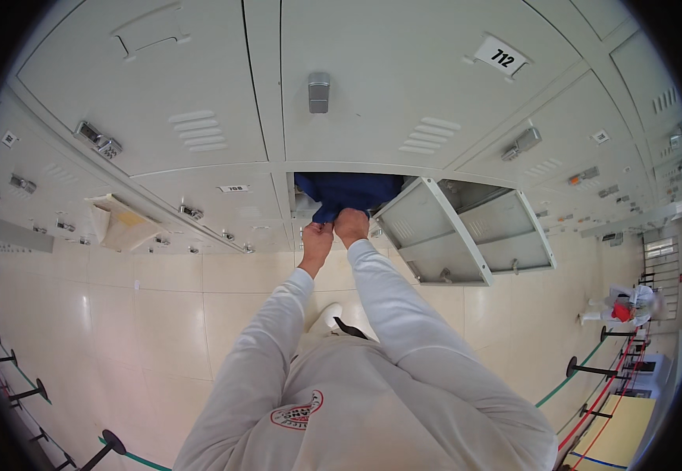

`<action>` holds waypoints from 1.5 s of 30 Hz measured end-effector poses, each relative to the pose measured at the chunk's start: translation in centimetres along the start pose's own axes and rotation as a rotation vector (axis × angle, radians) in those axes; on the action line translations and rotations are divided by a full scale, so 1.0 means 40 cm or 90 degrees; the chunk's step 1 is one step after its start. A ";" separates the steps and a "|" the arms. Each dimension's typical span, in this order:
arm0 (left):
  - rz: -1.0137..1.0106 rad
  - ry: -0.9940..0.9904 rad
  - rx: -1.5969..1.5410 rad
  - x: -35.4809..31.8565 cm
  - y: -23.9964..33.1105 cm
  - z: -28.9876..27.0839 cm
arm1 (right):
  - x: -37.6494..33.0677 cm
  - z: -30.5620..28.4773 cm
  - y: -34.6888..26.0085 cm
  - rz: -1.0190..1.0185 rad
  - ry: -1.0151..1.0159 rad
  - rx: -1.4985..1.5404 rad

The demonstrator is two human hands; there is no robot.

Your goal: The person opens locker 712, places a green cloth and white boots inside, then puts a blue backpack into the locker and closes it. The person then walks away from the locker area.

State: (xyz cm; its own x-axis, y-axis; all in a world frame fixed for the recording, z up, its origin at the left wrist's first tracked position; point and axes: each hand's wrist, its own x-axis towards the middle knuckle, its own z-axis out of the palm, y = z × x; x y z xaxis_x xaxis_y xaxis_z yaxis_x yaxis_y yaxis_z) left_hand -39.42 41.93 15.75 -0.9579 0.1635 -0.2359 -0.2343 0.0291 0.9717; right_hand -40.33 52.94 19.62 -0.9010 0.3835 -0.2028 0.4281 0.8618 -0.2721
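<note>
Navy cloth [346, 192] fills the mouth of the open locker [333, 200], its lower edge hanging just over the locker's front lip. Both hands meet at that edge: the left hand [317, 235] pinches the hem between thumb and fingers, and the right hand [351, 226], beside it and touching it, is closed into a fist around a bunch of the same fabric. The locker's pale grey door [435, 235] swings out to the right of the opening. Below the locker lies a cream tiled floor [160, 314].
</note>
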 end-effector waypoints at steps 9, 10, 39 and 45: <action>0.035 0.010 0.108 0.059 0.030 0.010 | -0.218 -0.052 0.095 0.119 -0.208 0.991; 0.015 -0.008 0.133 0.062 0.046 0.019 | -0.262 -0.061 0.136 0.109 -0.199 0.940; 0.051 -0.187 0.316 -0.180 0.420 -0.460 | -0.274 -0.003 -0.055 -0.102 0.084 0.567; -0.069 -0.128 0.244 -0.176 0.307 -0.654 | -0.194 -0.067 -0.171 -0.131 0.103 0.426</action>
State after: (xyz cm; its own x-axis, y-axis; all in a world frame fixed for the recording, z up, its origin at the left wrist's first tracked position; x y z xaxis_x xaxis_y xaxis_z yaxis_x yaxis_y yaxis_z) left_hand -39.89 15.35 29.06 -0.8712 0.3261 -0.3670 -0.2173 0.4143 0.8838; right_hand -36.44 44.96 25.59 -0.9451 0.3240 0.0432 0.1523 0.5534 -0.8189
